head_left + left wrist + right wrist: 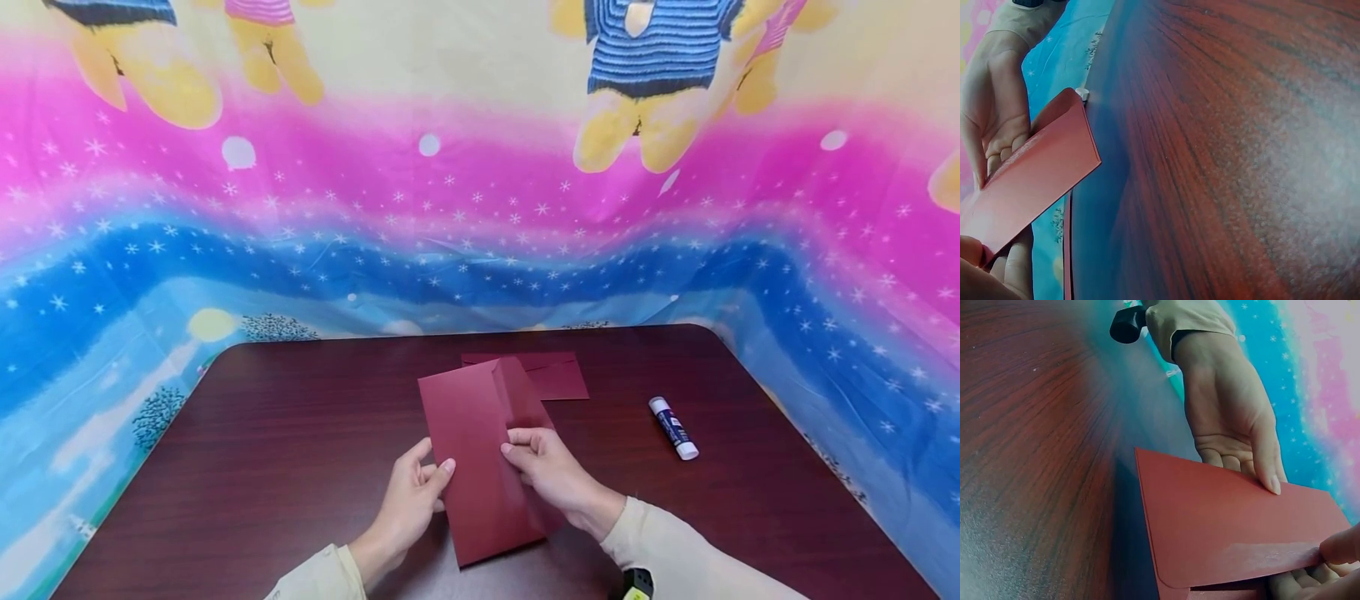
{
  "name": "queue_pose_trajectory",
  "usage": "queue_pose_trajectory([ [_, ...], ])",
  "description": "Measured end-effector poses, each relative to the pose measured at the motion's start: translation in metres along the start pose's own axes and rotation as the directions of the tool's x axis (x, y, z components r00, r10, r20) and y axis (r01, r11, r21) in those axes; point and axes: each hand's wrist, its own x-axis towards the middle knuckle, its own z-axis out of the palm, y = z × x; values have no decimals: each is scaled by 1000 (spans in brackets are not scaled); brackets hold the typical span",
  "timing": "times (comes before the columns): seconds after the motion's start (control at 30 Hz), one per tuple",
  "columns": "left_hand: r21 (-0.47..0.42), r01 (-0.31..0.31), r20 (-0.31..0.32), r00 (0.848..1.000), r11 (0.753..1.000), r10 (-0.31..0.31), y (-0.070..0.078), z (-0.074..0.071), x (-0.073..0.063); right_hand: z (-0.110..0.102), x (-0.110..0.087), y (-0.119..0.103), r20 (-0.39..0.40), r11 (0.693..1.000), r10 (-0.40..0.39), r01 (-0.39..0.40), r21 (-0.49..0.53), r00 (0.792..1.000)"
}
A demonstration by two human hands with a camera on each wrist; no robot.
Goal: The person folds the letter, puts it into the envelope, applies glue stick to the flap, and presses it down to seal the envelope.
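Maroon paper envelope (474,442) pinched by both hands (405,504) (558,473), inside hidden; second envelope (561,380) beyond

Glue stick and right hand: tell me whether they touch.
Apart: the head view shows bare table between the glue stick and the right hand.

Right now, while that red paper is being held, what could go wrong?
The folded red paper might crease or skew, pinched by the left grip on one edge and the right grip nearer its fold. The shiny strip beside the right grip may be glue or just glare; if glue, it could smear. The glue stick lies on its side, so a nudge could roll it.
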Motion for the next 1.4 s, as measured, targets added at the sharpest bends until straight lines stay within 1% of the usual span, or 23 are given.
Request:
queue_pose_trajectory([
  [0.2,23,2,21,1000,1000,-3,2,-1,-1,-1,2,2,13,1000,-17,17,26,1000],
  [0.37,45,-9,56,998,999,6,3,-3,-1,-1,3,3,9,999,-35,35,9,999],
  [0.5,31,-15,82,997,999,13,3,-4,1,-1,3,4,-4,999,-38,38,-14,999],
  [0.6,28,-12,88,996,1000,9,1,-5,1,-1,4,5,-5,999,-34,34,-23,999],
  [0.77,37,-4,91,996,999,1,0,-6,1,-1,4,6,8,999,-34,34,-33,999],
  [0.93,18,5,103,995,1000,-7,-2,-7,2,-1,4,6,25,998,-41,43,-54,999],
  [1.03,11,14,99,995,1000,-15,-2,-7,3,0,4,6,14,995,-43,44,-90,999],
  [1.13,18,24,84,996,1000,-26,-2,-6,4,2,4,4,-18,988,-50,47,-148,999],
  [1.27,44,37,41,998,998,-39,-1,-5,3,8,2,-2,-80,963,-70,46,-267,994],
  [1.33,51,39,12,999,998,-40,-1,-4,2,11,0,-5,-108,948,-83,45,-314,991],
  [1.4,50,33,-12,999,998,-33,0,-4,2,12,-1,-9,-122,939,-96,49,-341,988],
])
